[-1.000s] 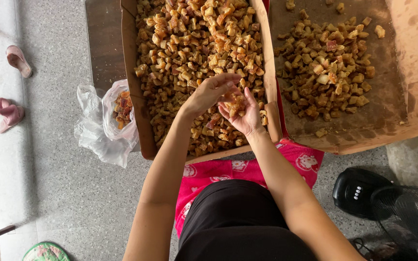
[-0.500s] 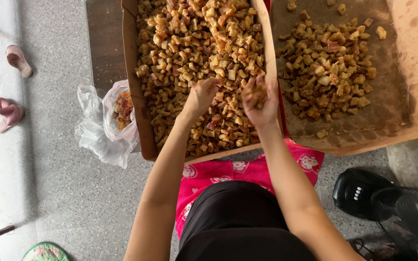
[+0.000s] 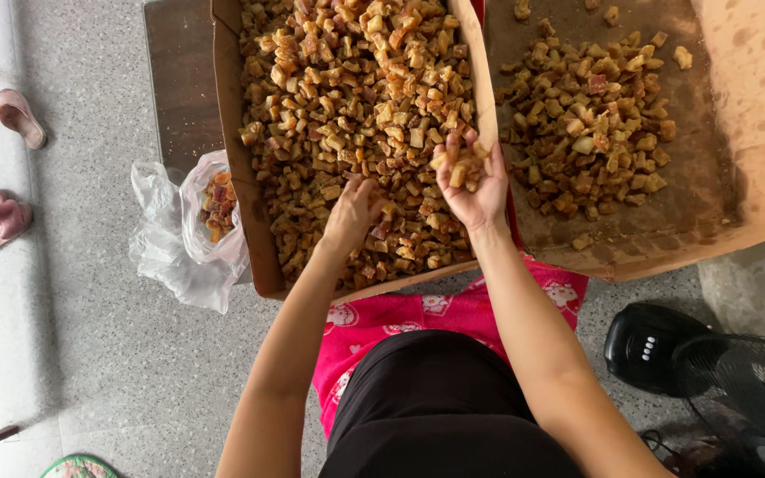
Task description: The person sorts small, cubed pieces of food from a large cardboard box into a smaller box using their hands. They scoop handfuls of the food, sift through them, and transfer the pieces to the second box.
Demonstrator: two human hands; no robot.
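So from where I stood, the person was crouched on the floor (image 3: 99,372) over two shallow cardboard trays. The left tray (image 3: 227,168) was heaped thick with small brownish-orange chunks (image 3: 347,97), dried or candied bits of some kind, couldn't tell exactly what. The right tray (image 3: 745,115) only had a thin scatter of the same pieces (image 3: 595,124) in its middle.

The right hand (image 3: 471,181) was lifted palm-up just over the edge where the two trays met, fingers (image 3: 458,150) curled apart in a loose cup around a small handful of chunks. Not squeezed, just cradled. The left hand (image 3: 356,212) was down in the near part of the full tray, palm down, fingers bent into the pile and touching the pieces; whether it had actually pinched one I couldn't tell.

My take on doing that bit well: keep the cupped hand level and low over the trays so nothing rolls off onto the floor, take small handfuls so you can really see each piece, and pick with the fingertips instead of raking.

A clear plastic bag (image 3: 192,230) with a few reddish pieces sat just beside the left tray, slippers (image 3: 19,115) off by the wall, a black fan (image 3: 719,381) near the person's right side.
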